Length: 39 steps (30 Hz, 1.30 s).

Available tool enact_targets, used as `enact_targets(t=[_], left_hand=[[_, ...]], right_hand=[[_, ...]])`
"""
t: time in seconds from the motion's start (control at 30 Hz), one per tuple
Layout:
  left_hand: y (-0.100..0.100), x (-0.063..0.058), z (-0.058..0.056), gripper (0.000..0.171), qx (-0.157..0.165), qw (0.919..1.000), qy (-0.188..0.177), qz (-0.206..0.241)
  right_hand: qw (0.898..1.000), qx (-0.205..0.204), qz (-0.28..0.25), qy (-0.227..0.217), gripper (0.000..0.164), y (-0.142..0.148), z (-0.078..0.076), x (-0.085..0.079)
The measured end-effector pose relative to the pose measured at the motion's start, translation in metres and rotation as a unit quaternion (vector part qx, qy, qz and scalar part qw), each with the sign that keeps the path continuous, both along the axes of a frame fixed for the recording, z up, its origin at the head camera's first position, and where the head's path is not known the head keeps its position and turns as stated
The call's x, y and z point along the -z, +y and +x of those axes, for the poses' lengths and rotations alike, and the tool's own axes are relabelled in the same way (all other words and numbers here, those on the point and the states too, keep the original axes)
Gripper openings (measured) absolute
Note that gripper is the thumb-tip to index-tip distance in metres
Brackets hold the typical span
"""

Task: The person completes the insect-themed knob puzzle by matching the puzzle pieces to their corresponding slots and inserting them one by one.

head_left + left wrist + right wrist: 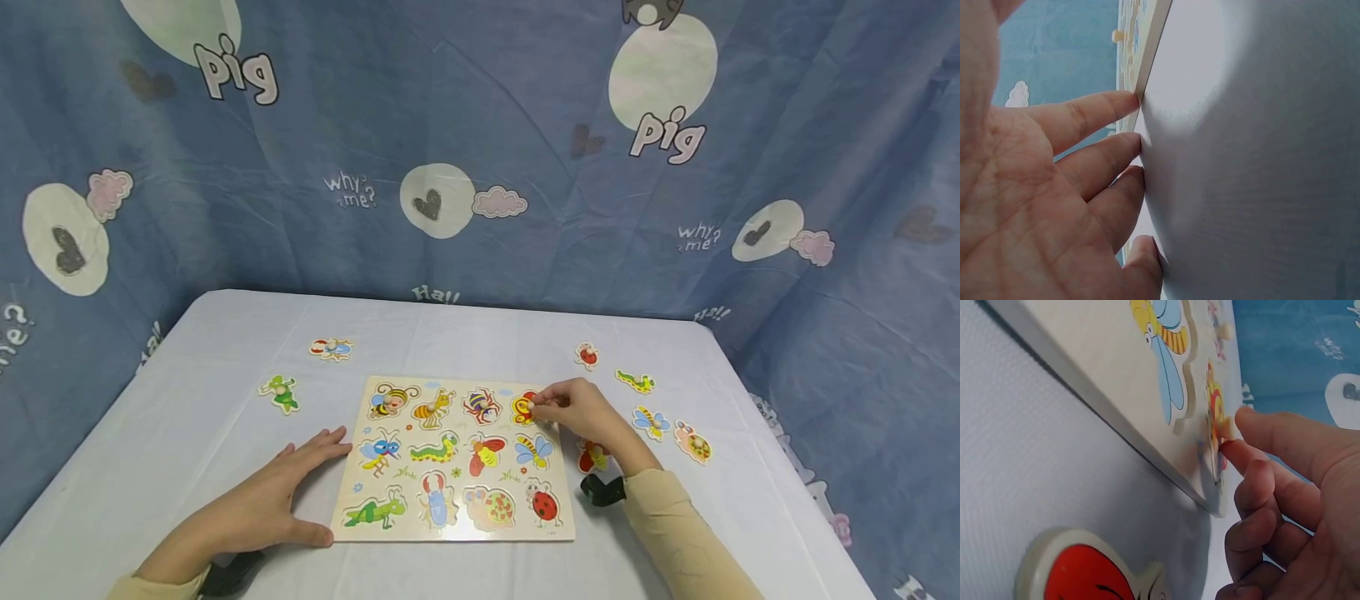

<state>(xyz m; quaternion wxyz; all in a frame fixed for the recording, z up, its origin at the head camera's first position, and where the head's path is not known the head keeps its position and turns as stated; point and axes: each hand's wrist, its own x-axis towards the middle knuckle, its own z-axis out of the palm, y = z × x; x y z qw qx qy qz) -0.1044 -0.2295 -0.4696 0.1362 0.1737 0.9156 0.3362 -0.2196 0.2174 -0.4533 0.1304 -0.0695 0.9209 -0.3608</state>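
A wooden insect puzzle board (pixel 457 521) lies flat on the white cloth. At its top right corner my right hand (pixel 573 410) pinches the small wooden knob of a red and yellow butterfly puzzle piece (pixel 521 407), thumb on one side and index finger on the other. In the right wrist view this piece (pixel 1215 415) sits at the board's far corner, with my other fingers curled. My left hand (pixel 262 504) spreads along the board's left side, a fingertip and the thumb right at its edge. Its palm and straight fingers show in the left wrist view.
Loose pieces lie around the board: a stag beetle (pixel 332 349) and a grasshopper (pixel 281 393) on the left; a ladybug (pixel 587 356), caterpillar (pixel 635 381), dragonfly (pixel 651 422) and spotted snail-like piece (pixel 693 442) on the right. A red firefly piece (pixel 591 456) lies partly under my right wrist.
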Motion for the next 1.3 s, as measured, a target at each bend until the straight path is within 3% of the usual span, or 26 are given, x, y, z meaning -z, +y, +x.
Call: enact_targets(t=[0.37,0.7,1.0,1.3], left_hand=[[-0.001,0.001,0.001,0.111,-0.001,1.0000,0.001,0.005],[0.001,0.001,-0.001,0.112,-0.002,1.0000,-0.005,-0.003],[0.000,0.001,-0.001,0.111,0.000,1.0000,0.004,0.002],[0.000,0.001,-0.001,0.112,0.000,1.0000,0.000,0.004]], right_hand=[[0.999,-0.012,0.006,0.034,0.022,0.014,0.001,-0.011],[0.997,0.003,-0.028,0.070,0.031,0.052,0.009,-0.028],[0.997,0.030,-0.028,0.061,0.034,0.079,0.023,-0.041],[0.997,0.047,-0.013,0.067,0.035,0.101,0.047,-0.044]])
